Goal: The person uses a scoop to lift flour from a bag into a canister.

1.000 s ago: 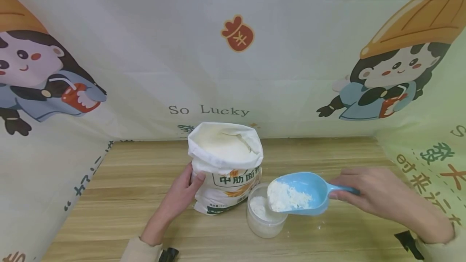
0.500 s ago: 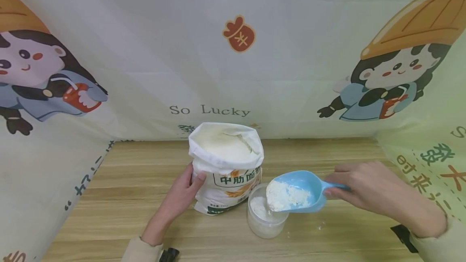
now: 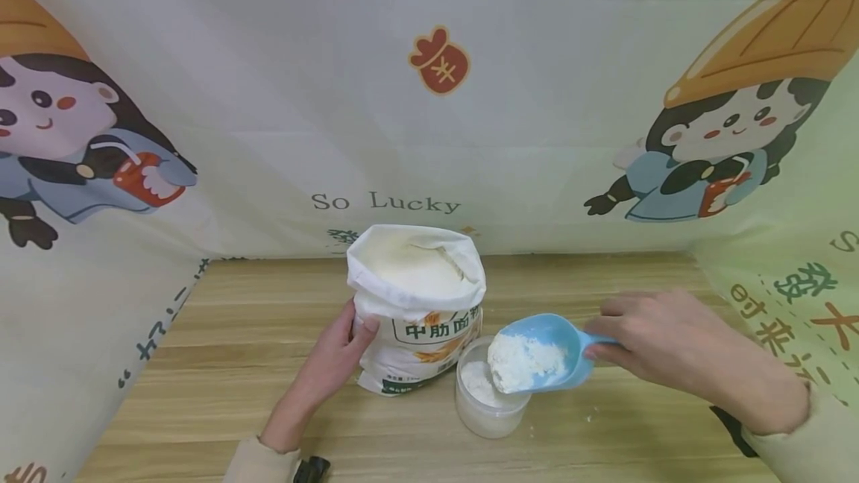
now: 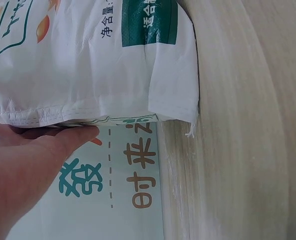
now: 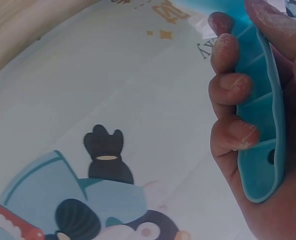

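Note:
A white flour bag (image 3: 416,319) stands upright with its top folded open, flour showing inside. My left hand (image 3: 342,345) holds it by its left side, thumb at the front and fingers round the side; in the left wrist view the fingers (image 4: 70,137) lie along its seam. A light-blue scoop (image 3: 573,360) is tilted over a clear round tub (image 3: 493,423), its lip above the opening. White flour (image 3: 526,364) heaps toward the scoop's lip, and more flour lies in the tub. My right hand (image 3: 678,352) grips the scoop's handle (image 5: 260,120), fingers curled round it and dusted white.
The tub stands close to the bag's right front corner on a wood-grain table (image 3: 221,364). Small white specks of flour (image 3: 590,416) lie right of the tub. A printed cloth (image 3: 282,95) with cartoon figures rises behind and along both sides.
My right hand has moved left with the scoop, carrying its lip slightly further over the tub. The left hand, bag and tub have stayed in place.

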Action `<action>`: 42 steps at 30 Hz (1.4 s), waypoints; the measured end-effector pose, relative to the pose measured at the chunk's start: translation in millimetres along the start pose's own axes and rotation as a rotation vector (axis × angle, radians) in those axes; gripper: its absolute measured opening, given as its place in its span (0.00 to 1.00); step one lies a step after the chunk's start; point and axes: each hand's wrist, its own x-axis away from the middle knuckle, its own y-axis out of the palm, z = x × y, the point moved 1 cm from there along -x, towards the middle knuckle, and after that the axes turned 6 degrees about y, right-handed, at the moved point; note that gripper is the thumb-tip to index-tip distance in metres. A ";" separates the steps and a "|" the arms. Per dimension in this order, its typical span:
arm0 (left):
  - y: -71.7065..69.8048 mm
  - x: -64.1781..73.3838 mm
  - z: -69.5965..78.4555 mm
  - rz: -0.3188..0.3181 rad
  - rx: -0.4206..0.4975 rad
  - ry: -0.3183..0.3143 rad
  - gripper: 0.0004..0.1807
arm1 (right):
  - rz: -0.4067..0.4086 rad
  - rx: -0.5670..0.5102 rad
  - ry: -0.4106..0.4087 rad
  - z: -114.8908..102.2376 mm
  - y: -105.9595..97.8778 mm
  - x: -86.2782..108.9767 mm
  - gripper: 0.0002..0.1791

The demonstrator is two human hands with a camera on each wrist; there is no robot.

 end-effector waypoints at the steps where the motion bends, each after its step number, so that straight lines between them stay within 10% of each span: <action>1: 0.0 -0.1 -0.2 -0.003 0.002 0.002 0.33 | 0.000 0.012 0.000 -1.1 -1.2 -1.0 0.09; 42: -0.3 0.1 -0.2 -0.010 0.012 -0.002 0.31 | 0.042 0.245 -0.168 -36.4 -16.6 -36.2 0.16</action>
